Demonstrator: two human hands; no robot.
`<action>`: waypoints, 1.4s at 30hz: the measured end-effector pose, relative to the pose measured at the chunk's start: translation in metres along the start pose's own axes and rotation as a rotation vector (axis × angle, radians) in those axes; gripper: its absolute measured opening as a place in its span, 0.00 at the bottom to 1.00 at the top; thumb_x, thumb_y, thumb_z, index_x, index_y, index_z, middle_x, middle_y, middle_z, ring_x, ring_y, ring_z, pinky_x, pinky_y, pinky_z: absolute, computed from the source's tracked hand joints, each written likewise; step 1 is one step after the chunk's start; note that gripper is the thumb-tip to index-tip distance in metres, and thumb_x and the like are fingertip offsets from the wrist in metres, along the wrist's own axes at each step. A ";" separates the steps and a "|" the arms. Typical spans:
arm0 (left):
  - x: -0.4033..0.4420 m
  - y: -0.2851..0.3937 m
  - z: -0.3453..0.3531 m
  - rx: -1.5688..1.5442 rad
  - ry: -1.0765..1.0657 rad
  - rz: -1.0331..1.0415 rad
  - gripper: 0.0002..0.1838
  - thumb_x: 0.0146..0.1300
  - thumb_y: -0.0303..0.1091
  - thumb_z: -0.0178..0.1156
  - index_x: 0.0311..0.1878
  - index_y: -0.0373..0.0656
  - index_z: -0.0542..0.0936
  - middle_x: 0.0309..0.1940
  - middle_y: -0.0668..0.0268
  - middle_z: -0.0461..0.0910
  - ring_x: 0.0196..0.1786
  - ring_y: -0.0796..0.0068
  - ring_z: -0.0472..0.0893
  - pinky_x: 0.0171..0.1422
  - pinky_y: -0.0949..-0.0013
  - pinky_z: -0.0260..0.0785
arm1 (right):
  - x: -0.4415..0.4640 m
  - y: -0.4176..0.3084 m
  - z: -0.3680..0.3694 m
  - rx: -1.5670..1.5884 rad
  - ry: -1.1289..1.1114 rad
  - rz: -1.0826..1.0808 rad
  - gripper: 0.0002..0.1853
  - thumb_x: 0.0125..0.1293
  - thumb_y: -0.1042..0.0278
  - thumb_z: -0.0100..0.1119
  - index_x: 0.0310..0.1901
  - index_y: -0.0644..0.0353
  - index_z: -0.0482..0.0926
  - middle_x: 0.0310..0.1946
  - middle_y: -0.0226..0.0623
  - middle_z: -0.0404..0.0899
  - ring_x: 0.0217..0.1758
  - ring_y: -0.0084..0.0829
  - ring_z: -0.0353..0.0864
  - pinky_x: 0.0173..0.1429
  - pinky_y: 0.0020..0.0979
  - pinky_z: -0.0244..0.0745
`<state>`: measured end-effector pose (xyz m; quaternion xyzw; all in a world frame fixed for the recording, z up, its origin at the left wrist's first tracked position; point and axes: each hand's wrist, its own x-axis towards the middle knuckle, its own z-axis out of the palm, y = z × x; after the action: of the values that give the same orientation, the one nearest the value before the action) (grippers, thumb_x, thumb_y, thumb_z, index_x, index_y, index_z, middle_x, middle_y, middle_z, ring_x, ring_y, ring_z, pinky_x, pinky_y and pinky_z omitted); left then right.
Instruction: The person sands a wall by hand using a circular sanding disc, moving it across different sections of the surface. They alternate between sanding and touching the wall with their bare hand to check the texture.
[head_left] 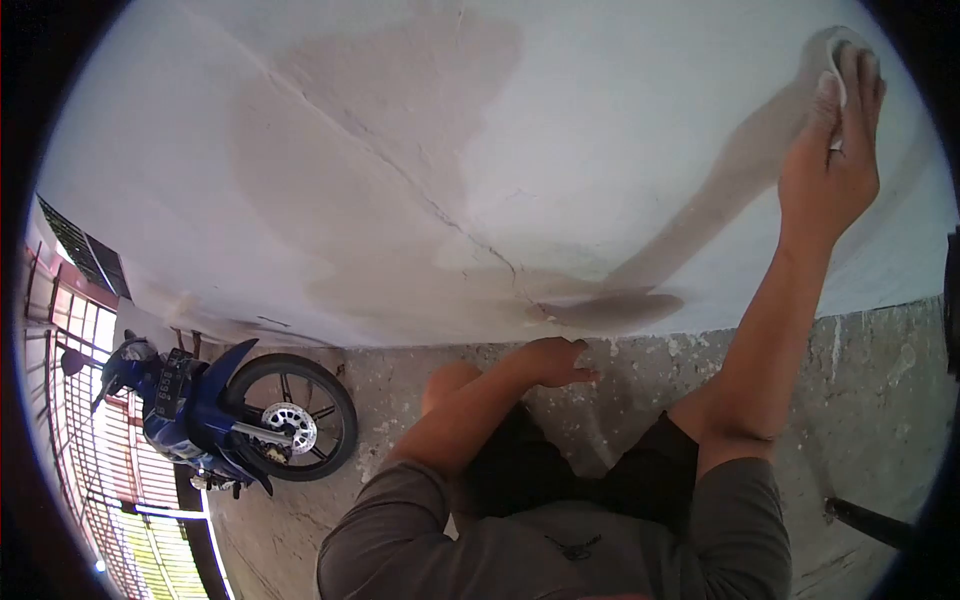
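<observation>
My right hand reaches far out to the upper right, up against the pale wall. Between its thumb and fingers is a thin white sheet, its edge curving; whether it is paper or a pad I cannot tell. Whitish dust coats the fingertips. Low in front of my body, my left hand hovers near my knee, fingers apart and holding nothing. A jagged crack runs diagonally down the wall to its foot.
A blue motorcycle stands at the left, its front wheel close to the wall. Behind it is a barred metal gate. A dark rod-like object juts in at the lower right above the stained concrete floor.
</observation>
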<state>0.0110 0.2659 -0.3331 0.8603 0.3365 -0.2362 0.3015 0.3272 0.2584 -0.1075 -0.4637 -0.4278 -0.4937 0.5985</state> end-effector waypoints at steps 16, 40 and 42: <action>0.003 -0.008 0.005 0.007 -0.008 -0.013 0.43 0.66 0.66 0.55 0.68 0.36 0.70 0.56 0.41 0.79 0.61 0.43 0.77 0.66 0.51 0.68 | -0.005 -0.009 0.003 -0.006 0.035 0.184 0.19 0.76 0.53 0.50 0.59 0.51 0.83 0.62 0.38 0.79 0.68 0.39 0.74 0.68 0.36 0.71; -0.081 -0.037 0.010 -0.135 0.125 -0.133 0.42 0.67 0.65 0.56 0.68 0.35 0.69 0.55 0.42 0.79 0.60 0.45 0.78 0.65 0.50 0.69 | 0.010 -0.013 -0.025 0.289 -0.426 -0.059 0.26 0.82 0.63 0.34 0.71 0.77 0.59 0.76 0.64 0.47 0.81 0.52 0.43 0.84 0.44 0.43; -0.094 -0.047 0.019 -0.208 0.156 -0.131 0.41 0.66 0.65 0.56 0.65 0.34 0.72 0.55 0.41 0.78 0.61 0.43 0.77 0.64 0.49 0.69 | 0.011 -0.028 -0.031 0.284 -0.475 -0.059 0.26 0.82 0.63 0.34 0.71 0.77 0.59 0.76 0.64 0.47 0.82 0.52 0.42 0.85 0.44 0.42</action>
<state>-0.0888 0.2402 -0.3063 0.8164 0.4369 -0.1515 0.3460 0.3029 0.2235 -0.0996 -0.4651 -0.6343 -0.3235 0.5260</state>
